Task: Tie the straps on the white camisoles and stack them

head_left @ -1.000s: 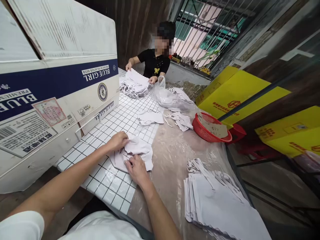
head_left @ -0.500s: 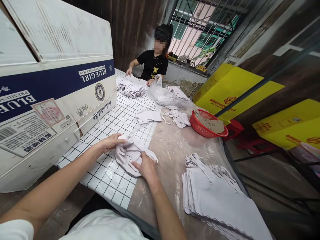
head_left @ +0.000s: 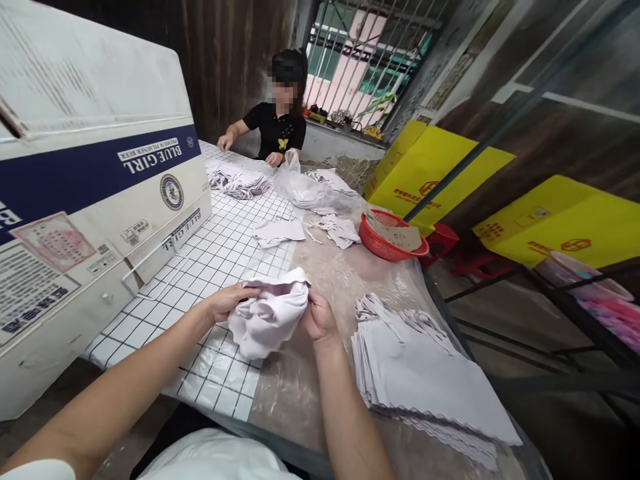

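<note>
Between my hands is a pale lilac-white cloth garment (head_left: 267, 313), bunched up, with its open edge spread toward the far side. My left hand (head_left: 231, 301) pinches it at the left edge, fingertips partly hidden in the folds. On the right edge, my right hand (head_left: 319, 315) grips it, thumb toward the cloth. To the right lies a thick stack of similar pale garments (head_left: 425, 373) with scalloped edges and straps. A loose pale cloth piece (head_left: 279, 232) and another strappy piece (head_left: 336, 230) rest beyond my hands.
A large white carton (head_left: 100, 193) stands along the left. Farther back are a clear plastic bag (head_left: 305, 190), a pile of garments (head_left: 237, 179) and a seated person (head_left: 281, 127) handling cloth. A red basket (head_left: 385, 250) sits at the table's right edge, near yellow boxes (head_left: 445, 170).
The garment has been raised off the table and its edge opened out. My right hand has moved from its near side to its right edge. The view has shifted rightward.
</note>
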`<control>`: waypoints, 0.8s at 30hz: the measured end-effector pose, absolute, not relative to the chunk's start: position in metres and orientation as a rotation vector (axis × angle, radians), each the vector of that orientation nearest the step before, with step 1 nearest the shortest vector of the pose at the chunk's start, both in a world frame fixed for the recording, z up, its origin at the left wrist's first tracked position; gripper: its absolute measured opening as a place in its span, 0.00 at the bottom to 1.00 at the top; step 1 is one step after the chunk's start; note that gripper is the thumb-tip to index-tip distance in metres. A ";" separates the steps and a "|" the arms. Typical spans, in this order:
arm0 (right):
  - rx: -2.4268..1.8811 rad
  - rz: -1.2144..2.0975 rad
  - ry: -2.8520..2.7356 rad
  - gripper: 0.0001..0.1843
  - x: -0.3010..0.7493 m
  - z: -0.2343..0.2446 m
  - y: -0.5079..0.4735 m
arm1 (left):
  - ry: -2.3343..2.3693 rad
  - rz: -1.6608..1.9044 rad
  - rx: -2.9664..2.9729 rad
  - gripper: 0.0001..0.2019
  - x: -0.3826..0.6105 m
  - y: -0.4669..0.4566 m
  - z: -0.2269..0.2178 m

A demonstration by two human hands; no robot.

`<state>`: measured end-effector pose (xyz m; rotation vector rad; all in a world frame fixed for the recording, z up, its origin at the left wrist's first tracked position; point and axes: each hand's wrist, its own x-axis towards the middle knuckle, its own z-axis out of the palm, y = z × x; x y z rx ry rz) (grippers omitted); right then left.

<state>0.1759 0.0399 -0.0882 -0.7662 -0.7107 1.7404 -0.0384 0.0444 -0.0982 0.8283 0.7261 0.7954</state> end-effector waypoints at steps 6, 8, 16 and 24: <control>-0.922 1.712 -0.927 0.16 0.209 -0.091 0.058 | 0.352 0.500 1.002 0.20 -0.057 0.021 -0.054; -0.914 1.730 -1.019 0.18 0.220 -0.077 0.061 | 0.203 0.173 1.151 0.20 -0.060 0.016 -0.041; -1.092 1.577 -2.298 0.19 0.256 0.035 0.056 | 0.857 -0.030 1.714 0.17 -0.081 0.032 -0.029; -1.264 1.201 -2.287 0.16 0.260 0.048 0.046 | 0.804 0.605 1.405 0.10 -0.095 0.049 0.011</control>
